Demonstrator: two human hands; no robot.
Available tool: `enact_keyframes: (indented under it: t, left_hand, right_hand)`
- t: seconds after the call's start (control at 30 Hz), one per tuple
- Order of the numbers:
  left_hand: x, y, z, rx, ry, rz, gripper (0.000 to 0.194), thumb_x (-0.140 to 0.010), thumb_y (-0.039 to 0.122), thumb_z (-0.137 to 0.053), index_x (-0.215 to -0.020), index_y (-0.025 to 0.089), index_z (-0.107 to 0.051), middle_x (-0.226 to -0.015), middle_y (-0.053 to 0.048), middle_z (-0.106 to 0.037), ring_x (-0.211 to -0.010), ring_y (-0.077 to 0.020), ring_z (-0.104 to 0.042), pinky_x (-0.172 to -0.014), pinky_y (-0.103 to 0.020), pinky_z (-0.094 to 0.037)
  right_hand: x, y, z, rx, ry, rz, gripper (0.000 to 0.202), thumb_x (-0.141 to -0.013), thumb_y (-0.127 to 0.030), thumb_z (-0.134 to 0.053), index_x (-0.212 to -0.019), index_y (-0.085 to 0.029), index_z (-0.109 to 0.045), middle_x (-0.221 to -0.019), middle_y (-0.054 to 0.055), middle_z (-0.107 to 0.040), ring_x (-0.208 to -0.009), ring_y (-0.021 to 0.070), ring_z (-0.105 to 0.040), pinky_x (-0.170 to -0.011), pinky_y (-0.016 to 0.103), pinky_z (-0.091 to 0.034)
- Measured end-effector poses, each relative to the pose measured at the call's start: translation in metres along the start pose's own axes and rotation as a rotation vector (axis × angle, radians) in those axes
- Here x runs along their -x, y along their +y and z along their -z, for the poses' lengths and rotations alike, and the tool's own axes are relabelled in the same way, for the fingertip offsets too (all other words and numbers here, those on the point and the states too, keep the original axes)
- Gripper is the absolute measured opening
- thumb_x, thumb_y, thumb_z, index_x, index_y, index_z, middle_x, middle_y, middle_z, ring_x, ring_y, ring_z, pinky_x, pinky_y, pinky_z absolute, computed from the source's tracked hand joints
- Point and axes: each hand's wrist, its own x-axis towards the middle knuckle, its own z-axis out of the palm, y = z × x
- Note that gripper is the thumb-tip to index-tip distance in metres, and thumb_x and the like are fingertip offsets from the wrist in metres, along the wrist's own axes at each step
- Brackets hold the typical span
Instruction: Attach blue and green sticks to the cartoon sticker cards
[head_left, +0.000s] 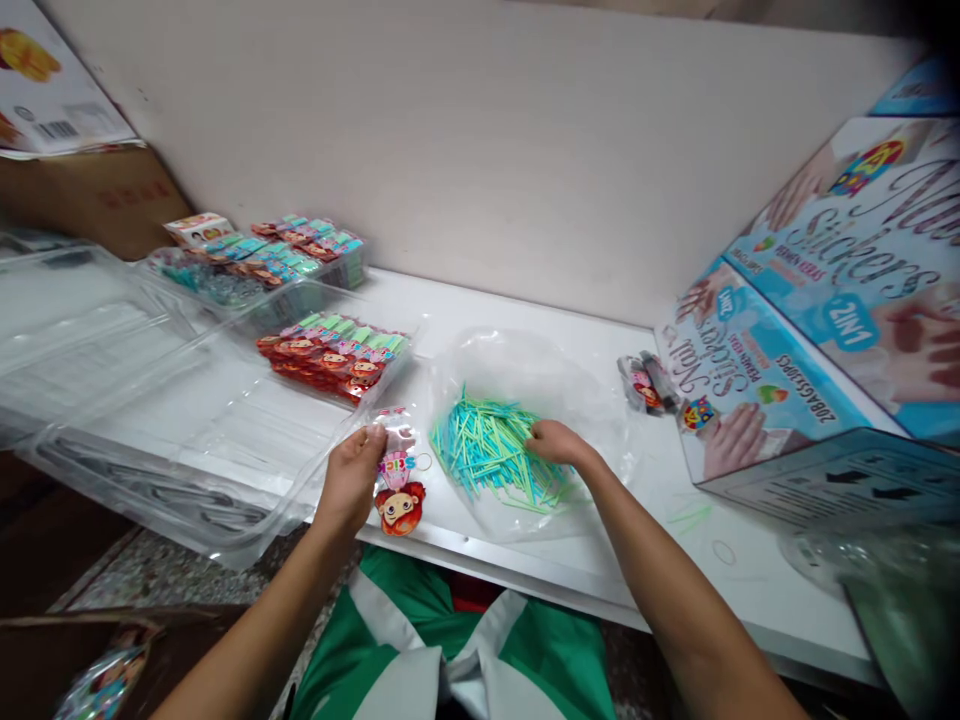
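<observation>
My left hand [354,470] is closed in a pinch on the edge of a clear printed pouch [401,500], which shows a red-haired cartoon figure and the letters "Stick". The pouch hangs upright over the front of the table. A loose pile of thin green and blue sticks [495,450] lies on a spread clear plastic bag [517,355] in front of me. At the pile's right side, my right hand [551,442] has its fingers curled together on some sticks; the fingertips are partly hidden.
A clear tray [225,535] at left holds a stack of filled pouches [337,355]; another filled container [277,260] stands behind. Nail Stickers boxes [787,330] stand at right, near small dark packets [646,383] and a rubber band [724,552]. A white wall [450,150] closes off the back.
</observation>
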Motion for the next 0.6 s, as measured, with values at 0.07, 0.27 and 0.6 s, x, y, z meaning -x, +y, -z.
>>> enact_keyframes:
  t: [0.07, 0.27, 0.6]
  left_hand:
    - [-0.003, -0.001, -0.002, 0.058, -0.045, 0.107, 0.033, -0.068, 0.039, -0.069, -0.084, 0.011, -0.062, -0.070, -0.005, -0.070, -0.062, -0.0180, -0.065, -0.060, -0.028, -0.051]
    - [-0.007, -0.005, -0.010, 0.108, -0.053, 0.204, 0.026, -0.065, 0.030, -0.073, -0.080, 0.010, -0.065, -0.071, -0.006, -0.071, -0.059, -0.0160, -0.065, -0.057, -0.025, -0.052]
    - [-0.010, -0.007, -0.018, 0.094, -0.060, 0.226, 0.022, -0.068, 0.030, -0.071, -0.076, 0.012, -0.061, -0.069, -0.005, -0.070, -0.056, -0.0153, -0.064, -0.051, -0.024, -0.050]
  right_hand:
    - [0.005, 0.002, 0.001, -0.121, -0.012, 0.004, 0.018, -0.068, -0.023, -0.056, -0.052, -0.016, -0.053, -0.057, 0.000, -0.055, -0.063, 0.0146, -0.051, -0.058, 0.024, -0.036]
    - [0.017, 0.008, -0.006, -0.584, -0.082, -0.064, 0.025, -0.081, -0.030, -0.045, -0.060, -0.017, -0.047, -0.050, -0.004, -0.045, -0.046, 0.0085, -0.040, -0.044, 0.020, -0.033]
    - [-0.011, -0.002, -0.018, -1.146, -0.114, -0.278, 0.028, -0.090, -0.031, -0.049, -0.109, -0.013, -0.055, -0.103, 0.008, -0.060, -0.084, 0.0156, -0.060, -0.072, 0.034, -0.052]
